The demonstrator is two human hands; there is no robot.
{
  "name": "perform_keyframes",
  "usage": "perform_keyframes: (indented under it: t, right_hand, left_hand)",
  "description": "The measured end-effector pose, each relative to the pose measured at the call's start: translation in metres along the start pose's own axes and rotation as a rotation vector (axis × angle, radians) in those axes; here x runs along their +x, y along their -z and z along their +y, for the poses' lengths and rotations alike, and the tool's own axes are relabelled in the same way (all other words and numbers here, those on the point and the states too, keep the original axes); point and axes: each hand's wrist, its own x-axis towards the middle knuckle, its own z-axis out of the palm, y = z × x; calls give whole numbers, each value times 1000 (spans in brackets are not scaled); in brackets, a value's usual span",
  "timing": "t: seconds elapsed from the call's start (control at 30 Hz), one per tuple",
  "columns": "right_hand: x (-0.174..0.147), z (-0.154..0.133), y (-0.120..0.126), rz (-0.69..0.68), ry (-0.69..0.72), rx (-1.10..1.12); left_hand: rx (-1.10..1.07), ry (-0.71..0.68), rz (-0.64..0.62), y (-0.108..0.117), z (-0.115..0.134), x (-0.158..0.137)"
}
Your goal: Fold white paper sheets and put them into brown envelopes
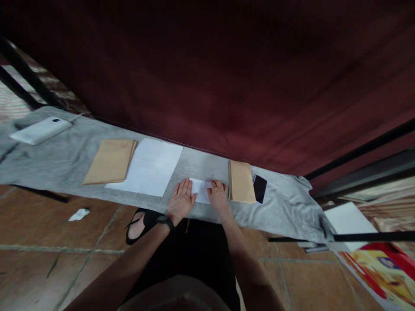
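A small folded sheet of white paper (201, 190) lies on the grey cloth between my two hands. My left hand (182, 199) rests flat at its left edge, fingers stretched out and side by side. At the right edge my right hand (218, 194) has its fingers curled down on the paper, partly hiding that end. Left of my left hand lie larger white sheets (152, 166), partly under a stack of brown envelopes (112, 161). Just right of my right hand is a second stack of brown envelopes (243, 182).
A dark-screened phone (260, 188) lies beside the right stack. At the far left sits a white device (42, 130). The narrow cloth-covered table (201, 160) backs onto a dark red curtain (207, 86). Black metal bars (363, 153) stand at the right, above a colourful box (382, 268).
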Motion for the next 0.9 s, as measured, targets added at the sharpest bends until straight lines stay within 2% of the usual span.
perform_keyframes:
  t: [0.13, 0.27, 0.37, 0.47, 0.57, 0.63, 0.73, 0.9]
  right_hand:
    - [14, 2, 7, 19, -44, 104]
    - [23, 5, 17, 58, -2, 230]
    - [26, 6, 32, 111, 13, 271]
    - [23, 3, 44, 265, 66, 363]
    - [6, 0, 40, 341, 162, 429]
    - [-13, 1, 29, 268, 192, 393]
    - [-42, 5, 9, 183, 152, 325]
    - [-65, 10, -3, 128, 185, 206]
  left_hand:
    - [-74, -4, 36, 2, -1, -2]
    - [-263, 15, 90, 3, -8, -6]
    - [-481, 104, 147, 3, -16, -8]
    - [-691, 237, 249, 1, -22, -8]
    - [-789, 314, 312, 0, -25, -8]
    - [-758, 305, 292, 3, -26, -8]
    - [-628, 234, 232, 8, -23, -9]
    - [-271, 44, 103, 7, 8, -6]
